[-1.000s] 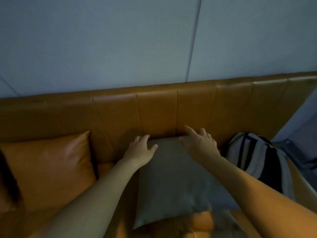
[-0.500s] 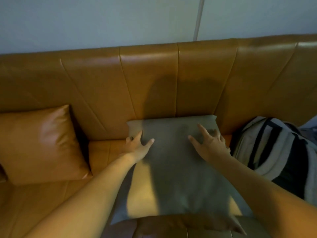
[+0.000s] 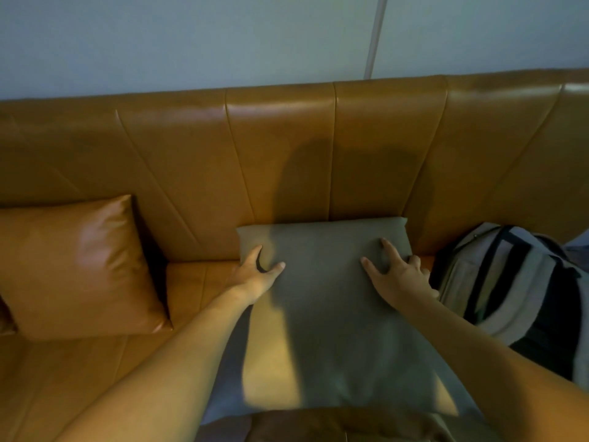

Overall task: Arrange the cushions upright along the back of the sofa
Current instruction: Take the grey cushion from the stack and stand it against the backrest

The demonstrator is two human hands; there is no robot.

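A grey fabric cushion [image 3: 331, 314] leans with its top edge against the tan leather sofa back [image 3: 287, 148]. My left hand [image 3: 255, 275] grips its upper left edge, thumb on the face. My right hand [image 3: 398, 275] presses on its upper right part with fingers spread. A tan leather cushion [image 3: 76, 269] stands upright against the sofa back at the left. Another dark cushion edge [image 3: 318, 425] shows under the grey one at the bottom.
A grey and black striped backpack [image 3: 516, 291] lies on the seat right of the grey cushion, close to my right hand. A bare stretch of seat [image 3: 197, 282] lies between the two cushions. A pale wall [image 3: 223, 36] rises behind the sofa.
The view has tilted down and closer. My hands slid from the cushion's top edge down onto its upper face, and the grey cushion now leans against the sofa back.
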